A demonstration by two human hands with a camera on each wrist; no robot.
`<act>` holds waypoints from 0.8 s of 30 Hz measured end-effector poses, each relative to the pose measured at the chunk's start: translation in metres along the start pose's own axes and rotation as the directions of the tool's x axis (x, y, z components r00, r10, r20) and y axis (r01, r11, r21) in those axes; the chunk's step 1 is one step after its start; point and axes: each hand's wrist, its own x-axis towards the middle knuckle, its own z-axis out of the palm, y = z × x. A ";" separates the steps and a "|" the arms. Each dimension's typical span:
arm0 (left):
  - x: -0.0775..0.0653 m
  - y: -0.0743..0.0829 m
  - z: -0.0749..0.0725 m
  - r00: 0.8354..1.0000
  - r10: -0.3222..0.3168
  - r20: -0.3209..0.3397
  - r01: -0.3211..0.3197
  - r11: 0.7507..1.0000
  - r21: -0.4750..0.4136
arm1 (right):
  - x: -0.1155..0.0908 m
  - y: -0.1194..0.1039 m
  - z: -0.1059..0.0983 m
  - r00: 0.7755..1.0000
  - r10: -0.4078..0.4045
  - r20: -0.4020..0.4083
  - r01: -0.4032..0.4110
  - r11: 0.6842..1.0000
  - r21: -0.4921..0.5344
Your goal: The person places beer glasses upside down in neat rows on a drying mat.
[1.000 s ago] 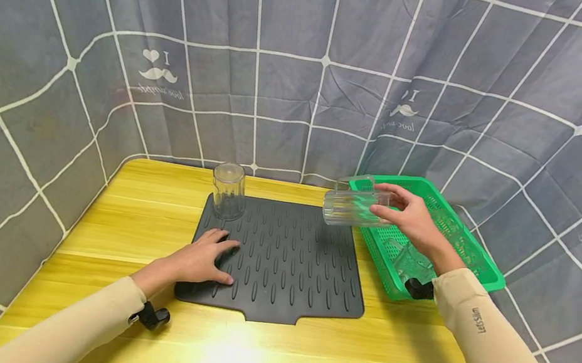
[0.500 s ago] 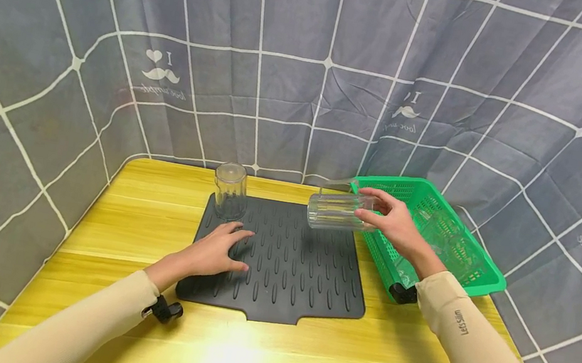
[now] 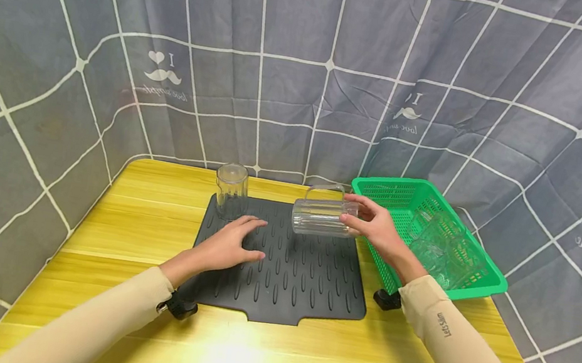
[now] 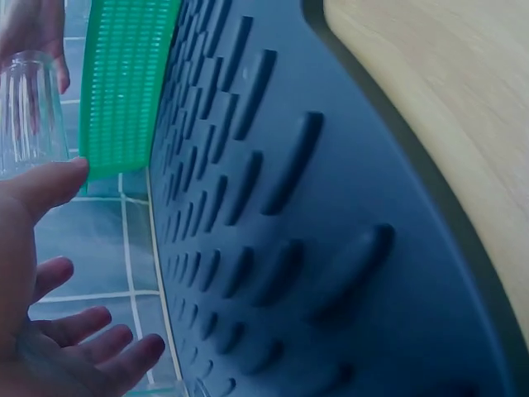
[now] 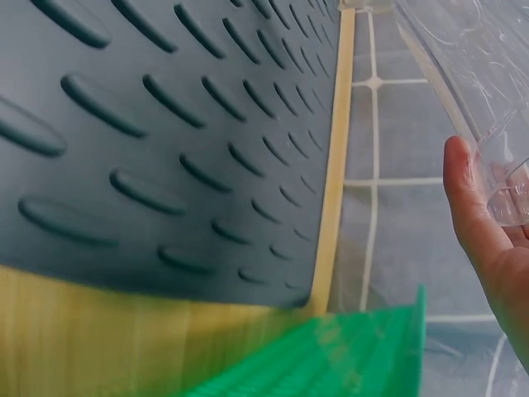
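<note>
A clear ribbed glass mug [image 3: 322,217] lies sideways in the air over the right part of a dark ridged mat [image 3: 275,280]. My right hand [image 3: 377,230] grips one end of it, thumb on the near side; its handle points up and away. My left hand [image 3: 229,246] hovers above the left part of the mat, fingers spread and holding nothing. Just beyond the left fingers, another clear glass [image 3: 231,191] stands upright on the mat's far left corner. In the left wrist view the left fingers [image 4: 91,347] show apart from everything.
A green plastic basket [image 3: 381,186] stands right of the mat, with several clear glass pieces [image 3: 442,250] in it. The yellow wooden table [image 3: 148,216] runs around the mat. A grey checked curtain [image 3: 293,93] closes off the back and sides.
My right hand has carried the glass mug leftward from the basket's edge to over the mat. My left hand has moved right and slightly away from me, staying without a hold.
</note>
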 end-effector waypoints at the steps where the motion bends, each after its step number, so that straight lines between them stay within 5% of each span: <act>1: 0.001 0.001 0.000 1.000 0.005 -0.007 -0.005 1.000 -0.017 | 0.000 0.001 0.002 1.000 0.003 0.003 -0.003 1.000 0.011; 7: 0.011 0.006 0.002 0.999 0.014 -0.036 -0.020 0.983 -0.184 | 0.004 0.006 0.017 1.000 0.010 0.021 -0.011 0.997 0.075; 15: 0.023 0.013 0.003 0.998 -0.035 -0.048 0.012 0.912 -0.410 | 0.005 0.015 0.032 1.000 0.015 0.028 -0.018 0.993 0.117; 24: 0.029 0.021 0.007 0.998 -0.054 -0.037 0.029 0.868 -0.496 | 0.006 0.019 0.041 0.999 0.014 0.028 -0.018 0.992 0.124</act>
